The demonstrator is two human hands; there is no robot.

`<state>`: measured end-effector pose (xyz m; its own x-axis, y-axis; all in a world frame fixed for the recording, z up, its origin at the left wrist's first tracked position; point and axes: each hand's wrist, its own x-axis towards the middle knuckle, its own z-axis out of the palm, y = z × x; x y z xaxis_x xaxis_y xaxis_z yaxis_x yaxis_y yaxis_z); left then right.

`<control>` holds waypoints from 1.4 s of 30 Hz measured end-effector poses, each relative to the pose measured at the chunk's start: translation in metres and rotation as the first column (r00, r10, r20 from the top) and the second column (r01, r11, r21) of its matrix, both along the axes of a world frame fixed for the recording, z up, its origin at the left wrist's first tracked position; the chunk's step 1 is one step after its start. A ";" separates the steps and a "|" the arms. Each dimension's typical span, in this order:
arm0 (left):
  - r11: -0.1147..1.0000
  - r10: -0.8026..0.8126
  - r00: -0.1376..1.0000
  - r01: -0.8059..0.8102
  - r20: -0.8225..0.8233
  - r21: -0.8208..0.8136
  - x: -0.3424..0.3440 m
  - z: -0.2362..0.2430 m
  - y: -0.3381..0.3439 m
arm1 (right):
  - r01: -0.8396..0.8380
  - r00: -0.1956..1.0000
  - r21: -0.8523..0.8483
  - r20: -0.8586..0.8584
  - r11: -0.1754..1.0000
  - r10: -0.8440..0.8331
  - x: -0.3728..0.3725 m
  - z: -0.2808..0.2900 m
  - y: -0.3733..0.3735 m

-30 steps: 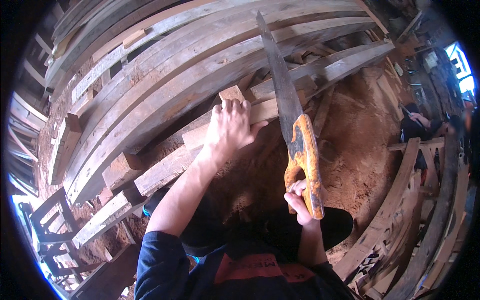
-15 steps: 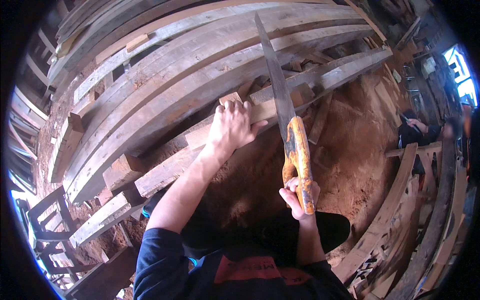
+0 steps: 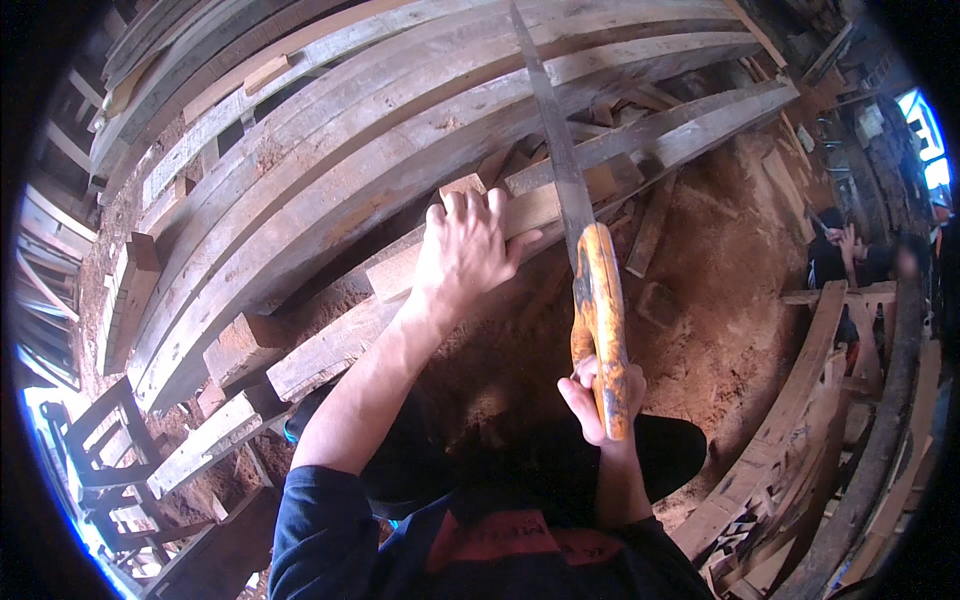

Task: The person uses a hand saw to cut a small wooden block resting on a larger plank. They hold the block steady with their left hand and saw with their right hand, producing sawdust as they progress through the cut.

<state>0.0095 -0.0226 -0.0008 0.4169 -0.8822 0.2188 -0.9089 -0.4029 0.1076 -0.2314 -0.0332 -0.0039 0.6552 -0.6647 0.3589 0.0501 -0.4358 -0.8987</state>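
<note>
My left hand (image 3: 465, 245) is closed over a pale squared wood piece (image 3: 393, 277), its fingers curled across the far side and its thumb along the near side. The wood piece lies across rough timber beams (image 3: 325, 350). In my right hand (image 3: 592, 402) is a handsaw (image 3: 603, 290) with a worn yellow-orange handle. Its long grey blade points away from me and crosses the wood just right of my left thumb. Whether the teeth are inside a cut cannot be seen.
Long planks (image 3: 330, 165) are stacked ahead and to the left. Reddish sawdust covers the ground (image 3: 700, 300). More curved boards (image 3: 770, 440) lie at the right. Another person's hand (image 3: 850, 243) shows at the far right, near a timber rail.
The saw and my right hand have shifted slightly, with the handle a little farther right. My left hand keeps its hold on the wood. The other person's hand at far right has moved.
</note>
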 end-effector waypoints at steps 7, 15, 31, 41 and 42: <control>0.996 -0.006 0.997 0.013 0.075 -0.090 0.002 -0.005 -0.004 | -0.016 0.996 0.197 -0.081 0.980 0.033 -0.007 0.014 -0.011; 0.994 -0.110 0.985 0.112 -0.131 0.005 0.013 0.011 -0.002 | 0.013 0.998 0.239 -0.061 0.971 0.002 -0.077 0.008 0.049; 0.987 -0.160 0.986 0.158 -0.056 -0.040 0.001 0.004 0.013 | 0.047 0.994 0.186 -0.107 0.981 -0.028 -0.057 0.025 0.051; 0.997 -0.059 0.997 0.062 -0.045 0.054 -0.002 0.009 0.046 | -0.054 0.993 0.242 0.111 0.969 0.027 -0.031 0.001 0.059; 0.997 -0.050 0.998 0.052 -0.040 0.049 -0.003 0.009 0.045 | -0.054 0.994 0.239 0.109 0.969 0.029 -0.030 -0.001 0.056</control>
